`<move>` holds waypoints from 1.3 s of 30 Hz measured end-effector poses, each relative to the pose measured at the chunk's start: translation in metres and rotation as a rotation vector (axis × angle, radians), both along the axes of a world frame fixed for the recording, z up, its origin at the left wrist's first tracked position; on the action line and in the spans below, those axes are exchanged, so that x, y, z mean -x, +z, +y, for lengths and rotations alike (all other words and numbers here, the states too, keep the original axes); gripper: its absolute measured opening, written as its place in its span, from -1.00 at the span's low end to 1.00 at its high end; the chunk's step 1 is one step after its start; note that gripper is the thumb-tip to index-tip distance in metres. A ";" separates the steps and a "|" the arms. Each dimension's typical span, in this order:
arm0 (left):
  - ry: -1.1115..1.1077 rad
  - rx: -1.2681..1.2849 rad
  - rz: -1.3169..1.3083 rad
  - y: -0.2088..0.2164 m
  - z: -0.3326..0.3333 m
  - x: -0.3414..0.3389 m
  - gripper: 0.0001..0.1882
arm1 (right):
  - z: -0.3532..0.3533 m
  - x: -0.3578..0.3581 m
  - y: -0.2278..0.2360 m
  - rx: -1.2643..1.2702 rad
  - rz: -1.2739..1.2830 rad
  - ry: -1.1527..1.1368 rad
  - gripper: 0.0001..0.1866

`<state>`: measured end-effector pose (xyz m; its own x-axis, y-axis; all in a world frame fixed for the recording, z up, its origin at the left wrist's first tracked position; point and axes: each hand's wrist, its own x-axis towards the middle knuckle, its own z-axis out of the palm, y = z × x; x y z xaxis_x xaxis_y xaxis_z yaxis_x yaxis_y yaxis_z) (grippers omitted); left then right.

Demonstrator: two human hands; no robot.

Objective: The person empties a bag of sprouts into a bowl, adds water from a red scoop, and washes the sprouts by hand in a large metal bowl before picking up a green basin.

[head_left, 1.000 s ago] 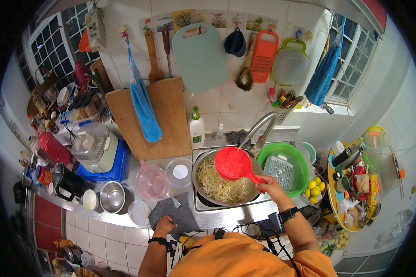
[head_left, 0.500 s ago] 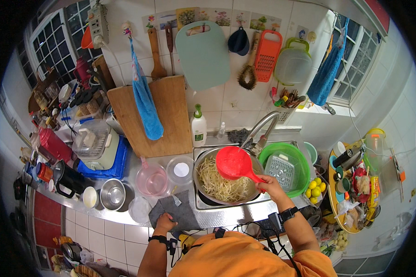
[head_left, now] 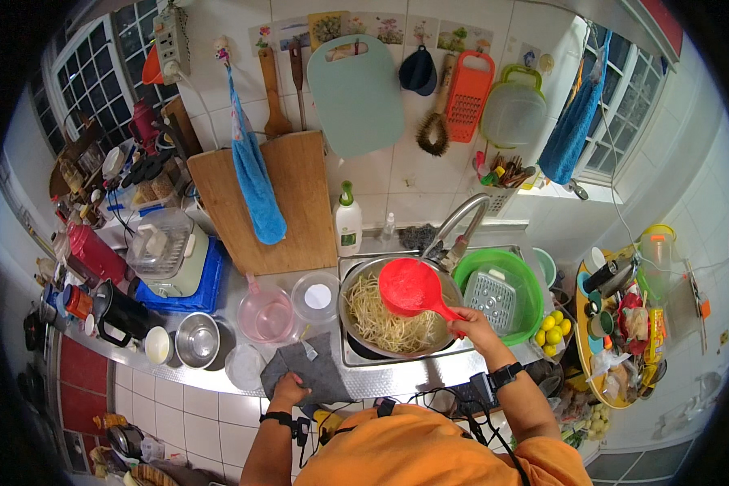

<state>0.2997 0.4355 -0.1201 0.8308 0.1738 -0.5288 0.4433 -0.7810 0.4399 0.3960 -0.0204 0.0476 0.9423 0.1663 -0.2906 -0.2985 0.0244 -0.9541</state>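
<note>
My right hand (head_left: 474, 326) is closed round the handle of a red plastic water dipper (head_left: 410, 285). The dipper's bowl hangs under the tap (head_left: 464, 212), over a metal basin (head_left: 356, 334) of bean sprouts (head_left: 385, 326). It covers part of the sprouts; whether water runs from the tap I cannot tell. At the counter's front edge, my left hand (head_left: 288, 391) lies with curled fingers on a dark grey cloth (head_left: 324, 368), closed on its edge.
Right of the basin, a green tub (head_left: 530, 317) holds a grey perforated basket (head_left: 491, 298). Left of it stand a pink bowl (head_left: 266, 316), a clear round container (head_left: 316, 297) and a steel bowl (head_left: 198, 341). A wooden board (head_left: 308, 211) leans behind; yellow fruit (head_left: 552, 332) lies far right.
Almost nothing differs. The dipper stays over the sprouts in my right hand, my left hand keeps its place on the cloth, and the view shifts very slightly.
</note>
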 end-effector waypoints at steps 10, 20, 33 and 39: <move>-0.008 0.000 0.011 0.000 0.001 -0.001 -0.54 | 0.001 0.001 -0.003 0.022 0.025 -0.007 -0.66; -0.015 0.002 -0.003 -0.009 0.004 0.000 -0.56 | 0.004 0.005 -0.009 -0.028 0.050 -0.005 -0.66; 0.001 -0.006 -0.015 -0.008 0.003 0.000 -0.56 | 0.007 0.008 -0.034 -0.033 0.043 0.014 -0.64; -0.008 0.006 0.002 -0.018 0.008 0.000 -0.54 | 0.010 0.007 -0.059 -0.041 0.141 -0.015 -0.66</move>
<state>0.2998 0.4433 -0.1385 0.8310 0.1641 -0.5315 0.4381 -0.7818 0.4437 0.3893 -0.0101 -0.0118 0.8952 0.1669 -0.4132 -0.4286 0.0679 -0.9010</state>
